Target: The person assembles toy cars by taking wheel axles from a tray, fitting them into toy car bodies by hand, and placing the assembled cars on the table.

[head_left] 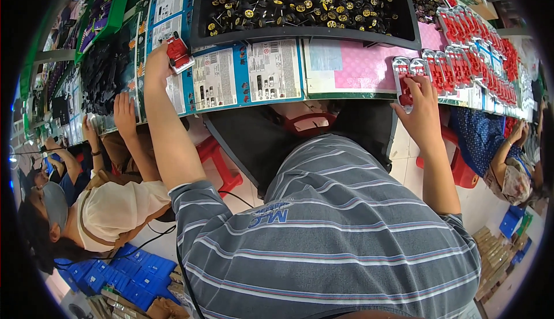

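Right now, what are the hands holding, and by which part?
The left hand holds a red toy car body by its left side; the right hand touches another body, grip unclear.

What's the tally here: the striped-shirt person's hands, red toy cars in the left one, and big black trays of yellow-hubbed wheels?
Hands: 2 (left hand, right hand)
Red toy car in the left hand: 1
Black wheel tray: 1
Total: 4
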`<state>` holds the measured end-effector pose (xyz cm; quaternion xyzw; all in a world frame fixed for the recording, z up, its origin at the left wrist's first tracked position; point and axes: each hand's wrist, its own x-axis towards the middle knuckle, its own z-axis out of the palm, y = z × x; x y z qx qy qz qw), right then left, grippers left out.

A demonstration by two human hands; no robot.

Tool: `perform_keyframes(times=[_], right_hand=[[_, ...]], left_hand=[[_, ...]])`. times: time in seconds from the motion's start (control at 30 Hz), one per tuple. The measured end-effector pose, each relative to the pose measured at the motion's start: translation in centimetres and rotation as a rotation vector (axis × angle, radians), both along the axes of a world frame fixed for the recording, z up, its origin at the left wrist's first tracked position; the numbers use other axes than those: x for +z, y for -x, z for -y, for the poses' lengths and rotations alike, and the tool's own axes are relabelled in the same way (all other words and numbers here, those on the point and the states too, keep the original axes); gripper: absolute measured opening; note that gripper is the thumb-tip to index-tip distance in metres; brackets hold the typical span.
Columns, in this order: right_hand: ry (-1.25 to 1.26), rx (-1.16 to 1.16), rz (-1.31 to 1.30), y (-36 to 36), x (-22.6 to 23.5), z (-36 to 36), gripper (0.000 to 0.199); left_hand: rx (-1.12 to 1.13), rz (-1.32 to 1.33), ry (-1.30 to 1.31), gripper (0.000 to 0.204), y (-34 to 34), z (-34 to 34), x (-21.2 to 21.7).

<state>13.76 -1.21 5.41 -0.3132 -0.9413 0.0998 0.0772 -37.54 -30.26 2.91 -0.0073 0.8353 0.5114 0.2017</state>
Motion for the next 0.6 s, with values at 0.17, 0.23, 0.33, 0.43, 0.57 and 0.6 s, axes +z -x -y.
perform_keyframes(times=[0.17,0.23,0.33,0.43,0.57,0.6], right_hand=[[-0.037,-0.025,-0.077,0.3,-0.8,0.3,0.055],[-0.076,-0.047,-0.179,-0.1,-1.7,0.0,0.051],[-0.005,-0.138,-0.201,-0.1,-1.7,0.2,0.05],[0.051,-0.183,-0.198,0.1,-1.5,-0.2,0.05],[0.065,-0.114,-0.287,-0.1,-1.2,-0.9,0.047],[0.088,-0.082,-0.28,0.0,-1.0,-0.8,0.046]], left_hand=[[-0.176,-0.643,0.77,0.051,-0.3,1.0,0.8],[-0.027,-0.989,0.586,0.036,-5.6,-0.9,1.5],[-0.186,-0.961,0.066,0.02,-14.8,-3.1,2.8],[-0.413,-0.8,-0.207,0.011,-22.8,-5.7,0.8],[-0.725,-0.024,-0.532,0.02,-31.2,-8.6,-1.3],[-0.767,0.295,-0.6,0.025,-32.4,-9.4,-2.3]])
